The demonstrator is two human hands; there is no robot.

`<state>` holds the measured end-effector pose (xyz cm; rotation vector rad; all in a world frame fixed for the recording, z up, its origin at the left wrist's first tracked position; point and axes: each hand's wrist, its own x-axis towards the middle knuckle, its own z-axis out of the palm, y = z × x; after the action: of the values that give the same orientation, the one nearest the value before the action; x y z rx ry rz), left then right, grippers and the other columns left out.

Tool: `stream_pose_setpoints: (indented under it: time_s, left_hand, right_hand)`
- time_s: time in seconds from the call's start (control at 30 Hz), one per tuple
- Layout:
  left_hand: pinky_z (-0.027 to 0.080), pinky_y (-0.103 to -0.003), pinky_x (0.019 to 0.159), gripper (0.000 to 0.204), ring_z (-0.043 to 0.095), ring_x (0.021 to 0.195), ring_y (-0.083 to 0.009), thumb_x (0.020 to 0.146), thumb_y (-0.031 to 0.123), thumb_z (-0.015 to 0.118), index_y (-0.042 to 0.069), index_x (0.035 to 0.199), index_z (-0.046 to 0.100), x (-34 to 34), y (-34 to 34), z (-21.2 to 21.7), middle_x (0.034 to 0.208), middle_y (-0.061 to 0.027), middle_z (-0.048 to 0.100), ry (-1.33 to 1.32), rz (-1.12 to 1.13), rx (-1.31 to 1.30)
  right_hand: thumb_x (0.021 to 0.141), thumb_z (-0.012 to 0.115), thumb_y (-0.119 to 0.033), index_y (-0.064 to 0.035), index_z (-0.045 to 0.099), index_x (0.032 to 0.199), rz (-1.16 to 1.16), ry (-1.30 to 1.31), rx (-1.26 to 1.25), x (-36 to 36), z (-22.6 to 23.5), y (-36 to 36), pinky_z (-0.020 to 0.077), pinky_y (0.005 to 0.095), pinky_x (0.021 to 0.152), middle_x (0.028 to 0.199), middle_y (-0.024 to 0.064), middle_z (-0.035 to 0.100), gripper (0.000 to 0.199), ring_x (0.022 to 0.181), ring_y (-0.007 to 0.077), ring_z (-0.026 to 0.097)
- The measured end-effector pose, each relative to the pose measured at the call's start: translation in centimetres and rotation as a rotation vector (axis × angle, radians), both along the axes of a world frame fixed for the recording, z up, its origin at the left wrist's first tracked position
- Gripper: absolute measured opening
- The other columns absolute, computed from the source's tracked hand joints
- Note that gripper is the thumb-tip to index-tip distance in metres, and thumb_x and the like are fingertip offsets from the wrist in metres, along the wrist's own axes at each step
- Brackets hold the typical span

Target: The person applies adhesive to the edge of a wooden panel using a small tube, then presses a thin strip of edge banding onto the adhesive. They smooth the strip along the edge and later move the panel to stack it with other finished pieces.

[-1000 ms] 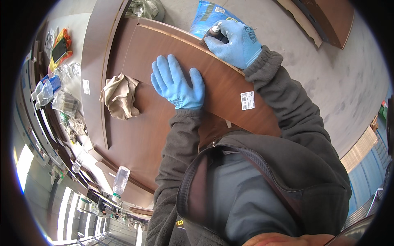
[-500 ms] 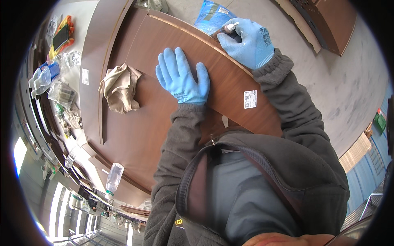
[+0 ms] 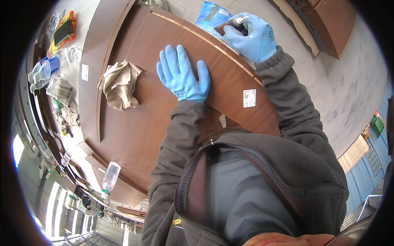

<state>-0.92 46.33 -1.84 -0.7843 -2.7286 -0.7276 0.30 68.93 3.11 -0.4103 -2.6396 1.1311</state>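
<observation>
My left hand (image 3: 183,78), in a light blue glove, lies flat with fingers spread on a brown wood-grain panel (image 3: 230,92). In my gloved right hand (image 3: 257,40) is a small brown tube (image 3: 223,28) with a white nozzle, gripped between thumb and fingers. That hand is just beyond the panel's far right long edge, which shows a pale, unfinished strip. A white label (image 3: 249,98) sticks to the panel's near right part. Left of my left hand, a crumpled beige rag (image 3: 120,88) rests on a larger brown board (image 3: 131,131).
Past the panel's edge, a blue plastic package (image 3: 211,14) lies by the grey floor. A clear bottle (image 3: 111,177) with a green cap is at the lower left. Farther left are a phone (image 3: 62,33), orange gloves and plastic bags. Brown panels (image 3: 328,24) stand at the upper right.
My right hand has moved slightly right and away from the panel's edge, with the tube showing more. My left hand stays flat in nearly the same spot.
</observation>
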Motion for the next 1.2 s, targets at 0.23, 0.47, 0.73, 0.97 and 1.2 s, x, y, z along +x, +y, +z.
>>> stream_pose_setpoints:
  time_s: [0.23, 0.47, 0.73, 0.97, 1.2]
  left_hand:
    - [0.025, -0.057, 0.121, 0.067, 0.043, 0.144, -0.0446, 0.089, 0.034, 0.067, 0.001, 0.146, 0.055, 0.0, 0.1, 0.3, 0.153, -0.0248, 0.05, -0.012, 0.023, 0.013]
    - [0.025, -0.055, 0.121, 0.065, 0.043, 0.145, -0.0429, 0.088, 0.034, 0.067, 0.003, 0.145, 0.057, 0.1, 0.2, 0.4, 0.153, -0.0229, 0.051, -0.023, 0.043, 0.004]
    - [0.024, -0.055, 0.122, 0.066, 0.042, 0.146, -0.0423, 0.089, 0.034, 0.067, 0.003, 0.145, 0.057, 0.0, 0.1, 0.3, 0.153, -0.0228, 0.051, -0.021, 0.036, 0.017]
    - [0.024, -0.056, 0.122, 0.066, 0.041, 0.146, -0.0425, 0.089, 0.035, 0.067, 0.002, 0.145, 0.057, 0.0, 0.1, 0.3, 0.153, -0.0229, 0.051, -0.033, 0.038, 0.001]
    - [0.025, -0.056, 0.121, 0.065, 0.042, 0.146, -0.0427, 0.089, 0.035, 0.067, 0.002, 0.144, 0.058, 0.0, 0.1, 0.5, 0.153, -0.0229, 0.051, -0.032, 0.036, 0.008]
  right_hand:
    - [0.095, 0.074, -0.013, 0.0067, 0.067, 0.106, -0.148, -0.168, -0.485, 0.2, -0.8, -0.4, 0.0591, 0.0256, 0.072, 0.093, 0.0092, 0.074, 0.024, 0.081, 0.0101, 0.071]
    - [0.098, 0.071, -0.017, 0.0068, 0.068, 0.107, -0.239, -0.252, -0.75, -0.2, -0.1, 0.2, 0.0584, 0.0247, 0.069, 0.096, 0.0118, 0.074, 0.026, 0.079, 0.013, 0.072]
    - [0.102, 0.068, -0.016, 0.0065, 0.067, 0.104, -0.313, -0.178, -1.014, -0.4, -1.5, -0.7, 0.0566, 0.0228, 0.063, 0.094, 0.0165, 0.074, 0.023, 0.071, 0.0142, 0.07]
    - [0.097, 0.069, -0.014, 0.0082, 0.068, 0.104, -0.336, -0.165, -0.902, 0.4, -2.1, -1.0, 0.0578, 0.025, 0.065, 0.095, 0.0119, 0.074, 0.024, 0.075, 0.0115, 0.07]
    - [0.098, 0.069, -0.008, 0.0073, 0.069, 0.111, -0.124, -0.062, -0.594, 1.1, -1.2, -0.9, 0.0579, 0.0234, 0.071, 0.095, 0.0099, 0.075, 0.021, 0.08, 0.0117, 0.071]
